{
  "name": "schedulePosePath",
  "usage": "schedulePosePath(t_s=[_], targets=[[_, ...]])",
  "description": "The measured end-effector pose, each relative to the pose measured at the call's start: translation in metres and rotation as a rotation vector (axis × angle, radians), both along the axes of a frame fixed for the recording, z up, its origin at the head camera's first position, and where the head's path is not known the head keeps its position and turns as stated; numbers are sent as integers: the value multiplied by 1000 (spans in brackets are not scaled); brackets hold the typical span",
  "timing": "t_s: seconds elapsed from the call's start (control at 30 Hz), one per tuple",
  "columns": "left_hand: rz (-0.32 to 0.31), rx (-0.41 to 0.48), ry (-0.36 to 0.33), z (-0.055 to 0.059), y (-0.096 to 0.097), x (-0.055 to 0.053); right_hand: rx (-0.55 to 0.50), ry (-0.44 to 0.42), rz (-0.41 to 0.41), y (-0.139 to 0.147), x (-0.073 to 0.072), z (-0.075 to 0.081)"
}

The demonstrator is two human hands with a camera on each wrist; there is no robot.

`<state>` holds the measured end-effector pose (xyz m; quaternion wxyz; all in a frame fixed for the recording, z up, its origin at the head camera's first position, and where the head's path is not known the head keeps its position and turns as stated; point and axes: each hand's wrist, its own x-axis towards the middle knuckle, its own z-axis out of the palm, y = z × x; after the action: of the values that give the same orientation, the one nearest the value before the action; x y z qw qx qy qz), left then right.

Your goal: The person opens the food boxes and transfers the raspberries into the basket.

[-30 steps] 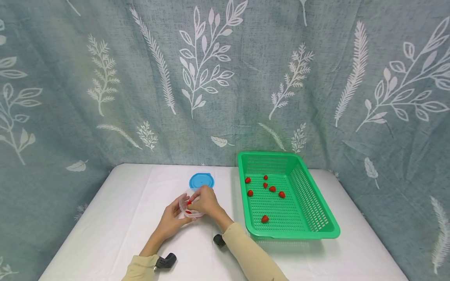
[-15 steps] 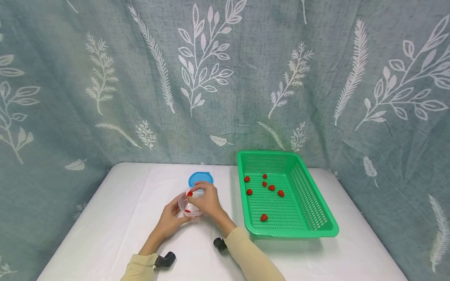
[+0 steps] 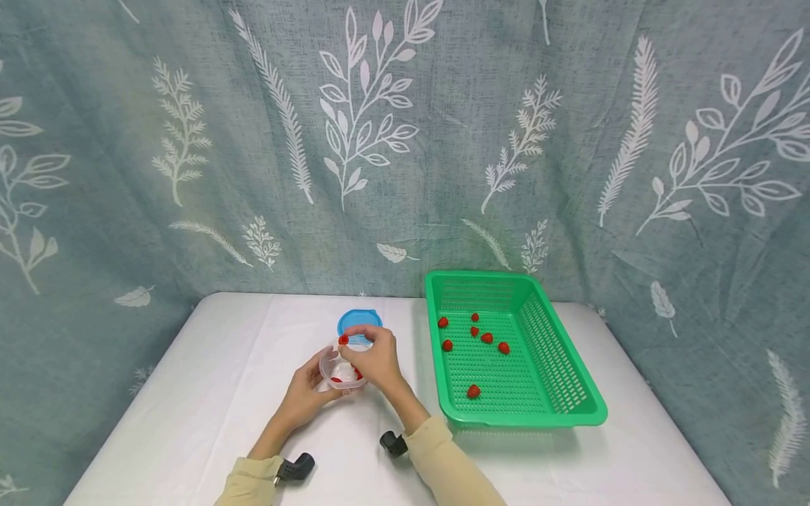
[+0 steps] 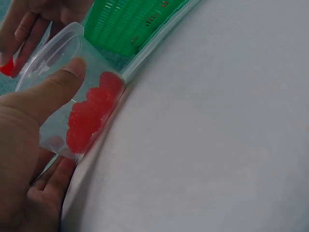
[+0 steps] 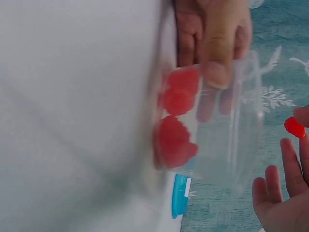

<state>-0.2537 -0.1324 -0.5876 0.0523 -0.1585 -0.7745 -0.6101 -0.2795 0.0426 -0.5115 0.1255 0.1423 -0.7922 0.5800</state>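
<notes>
My left hand [image 3: 300,402] grips a clear plastic tub [image 5: 219,145] from the side, its thumb pressed against the wall. Several red raspberries [image 4: 89,118] lie at the bottom of the tub, seen through its wall. Above the tub's opening, my right hand [image 3: 381,360] pinches one raspberry [image 5: 293,126] between thumb and fingertips. The pinched raspberry is clear of the rim. Its lower fingers [image 5: 292,166] are spread apart in the right wrist view.
A blue lid [image 3: 359,318] lies just behind the tub. To the right stands a green perforated basket [image 3: 525,419] with several red berries [image 3: 487,338] scattered on its floor. White cloth [image 3: 190,393] covers the table, and a patterned curtain [image 3: 253,140] hangs behind.
My right hand has risen from inside the tub to above its rim, lifting a raspberry. My left hand has kept its hold on the tub in nearly the same place.
</notes>
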Motion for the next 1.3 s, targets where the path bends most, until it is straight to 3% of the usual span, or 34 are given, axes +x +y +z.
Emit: schedulePosePath(t_s=[0.3, 0.57, 0.73, 0.87, 0.9, 1.3], targets=[[3, 19, 28, 1, 2, 2, -137, 16, 54, 1, 12, 22], [-4, 12, 11, 2, 2, 0, -193, 0, 107, 5, 36, 69], [8, 5, 1, 10, 6, 2, -237, -21, 146, 14, 32, 76], [3, 11, -10, 7, 6, 1, -241, -68, 178, 25, 32, 87], [3, 8, -17, 3, 6, -2, -231, -72, 183, 28, 33, 92], [42, -87, -50, 0, 2, 1, -154, -78, 241, 68, 32, 130]])
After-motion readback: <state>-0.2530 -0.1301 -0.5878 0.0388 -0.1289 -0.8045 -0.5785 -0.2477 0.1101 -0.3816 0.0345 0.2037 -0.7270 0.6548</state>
